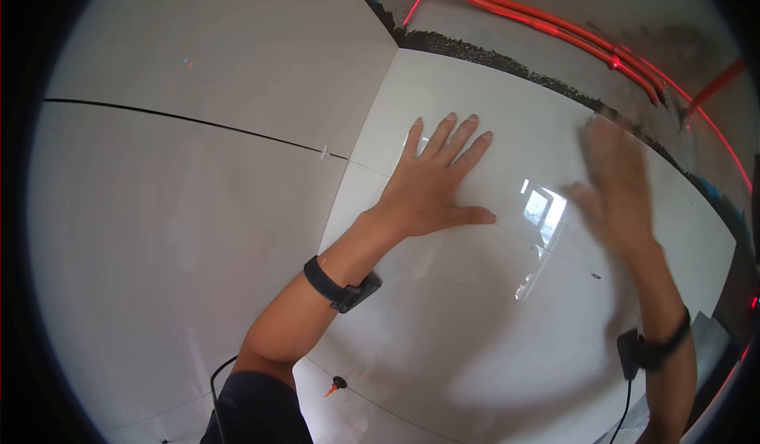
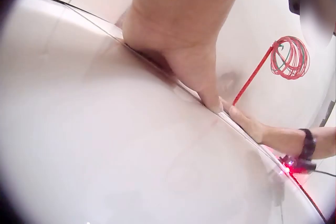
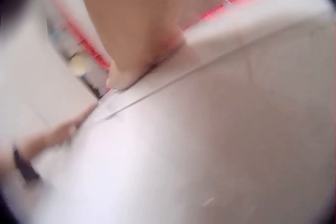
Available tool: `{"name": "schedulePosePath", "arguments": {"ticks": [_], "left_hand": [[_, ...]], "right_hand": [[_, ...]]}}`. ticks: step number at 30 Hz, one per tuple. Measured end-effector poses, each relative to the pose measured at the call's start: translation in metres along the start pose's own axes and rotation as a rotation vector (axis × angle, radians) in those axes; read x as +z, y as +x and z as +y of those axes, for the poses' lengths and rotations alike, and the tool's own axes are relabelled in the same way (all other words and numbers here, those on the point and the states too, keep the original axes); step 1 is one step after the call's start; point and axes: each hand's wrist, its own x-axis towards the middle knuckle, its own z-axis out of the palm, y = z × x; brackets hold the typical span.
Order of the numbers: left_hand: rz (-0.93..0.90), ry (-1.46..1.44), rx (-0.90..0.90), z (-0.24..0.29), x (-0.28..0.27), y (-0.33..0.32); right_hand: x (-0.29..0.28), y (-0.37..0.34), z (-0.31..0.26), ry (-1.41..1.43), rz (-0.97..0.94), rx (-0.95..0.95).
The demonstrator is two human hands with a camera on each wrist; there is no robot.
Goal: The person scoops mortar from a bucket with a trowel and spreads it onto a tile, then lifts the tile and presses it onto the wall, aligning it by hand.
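My left hand (image 1: 431, 183) lies with fingers spread on a glossy white wall tile (image 1: 538, 119), its thumb beside the thin joint above a lower tile (image 1: 443, 325). To its right, my right hand (image 1: 621, 183) is blurred, with its fingers extended toward the same upper tile's top edge. Neither hand grips anything. In the left wrist view, the left thumb (image 2: 202, 85) reaches the joint line, and the right hand (image 2: 247, 121) shows beyond it. The right wrist view is smeared; there the right palm (image 3: 142, 61) appears close over the tile surface.
Orange conduits (image 1: 546, 26) run above the tile's rough mortar edge (image 1: 507, 60), crossed by red laser lines. Larger tiles (image 1: 198, 230) cover the left wall, with a white spacer (image 1: 324, 152) in their joint. An orange-and-black tile clip (image 1: 336, 385) sticks out lower down. Coiled red wire (image 2: 289, 58) hangs beyond.
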Motion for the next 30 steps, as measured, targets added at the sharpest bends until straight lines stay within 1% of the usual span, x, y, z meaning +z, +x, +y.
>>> {"name": "schedulePosePath", "arguments": {"ticks": [1, 2, 4, 5, 6, 8, 9, 11, 14, 17, 18, 20, 21, 23, 24, 26, 27, 28, 29, 30], "left_hand": [[0.0, 0.0, -0.005, -0.001, -0.001, 0.001], [0.011, 0.003, -0.002, -0.003, -0.003, 0.004], [-0.008, 0.021, -0.003, 0.001, -0.004, 0.0], [0.003, 0.032, 0.005, -0.001, -0.005, 0.003], [0.002, 0.016, 0.005, -0.001, -0.004, 0.002], [0.004, 0.003, 0.001, -0.001, -0.002, 0.001], [0.004, -0.002, 0.002, 0.0, -0.003, 0.001], [-0.007, -0.01, -0.001, 0.0, -0.002, -0.002], [0.006, -0.039, 0.001, -0.002, 0.001, -0.005], [0.021, -0.012, 0.008, -0.01, -0.001, -0.005], [0.018, -0.013, -0.019, -0.015, -0.003, -0.007], [0.014, -0.028, -0.044, -0.024, -0.009, -0.011], [0.019, -0.012, -0.073, -0.028, -0.01, -0.014], [0.018, -0.001, -0.105, -0.034, -0.01, -0.019], [0.034, 0.004, -0.122, -0.036, -0.011, -0.021], [0.053, 0.005, -0.137, -0.039, -0.008, -0.022], [0.062, -0.001, -0.136, -0.04, -0.008, -0.021], [0.063, -0.004, -0.133, -0.04, -0.008, -0.022], [0.059, 0.0, -0.133, -0.04, -0.009, -0.022], [0.067, -0.001, -0.139, -0.04, -0.01, -0.02]], "right_hand": [[0.025, -0.012, 0.007, -0.045, -0.13, 0.029], [0.038, -0.015, 0.012, -0.094, -0.254, 0.05], [0.029, -0.016, 0.006, -0.063, -0.252, 0.039], [0.024, -0.009, 0.004, -0.04, -0.218, 0.028], [0.009, 0.001, -0.004, -0.041, -0.213, 0.031], [-0.021, 0.022, -0.02, 0.036, -0.033, -0.047], [-0.005, 0.02, -0.015, 0.037, -0.031, -0.049], [0.043, 0.007, 0.0, -0.053, -0.216, -0.022], [0.049, 0.006, 0.004, -0.056, -0.198, -0.013], [0.042, 0.007, -0.003, -0.018, -0.206, -0.003], [0.037, 0.012, -0.006, -0.021, -0.208, -0.004], [0.018, 0.035, -0.02, 0.001, -0.107, -0.094], [0.005, 0.051, -0.03, -0.003, -0.109, -0.097], [-0.019, 0.085, -0.053, 0.044, 0.131, -0.208], [-0.014, 0.093, -0.058, 0.044, 0.132, -0.215], [-0.004, 0.103, -0.064, 0.065, 0.192, -0.21], [0.019, 0.094, -0.056, 0.062, 0.193, -0.214], [0.058, 0.073, -0.042, 0.033, 0.041, -0.183], [0.079, 0.063, -0.035, 0.006, -0.109, -0.15], [0.079, 0.068, -0.037, 0.009, -0.101, -0.162]]}}
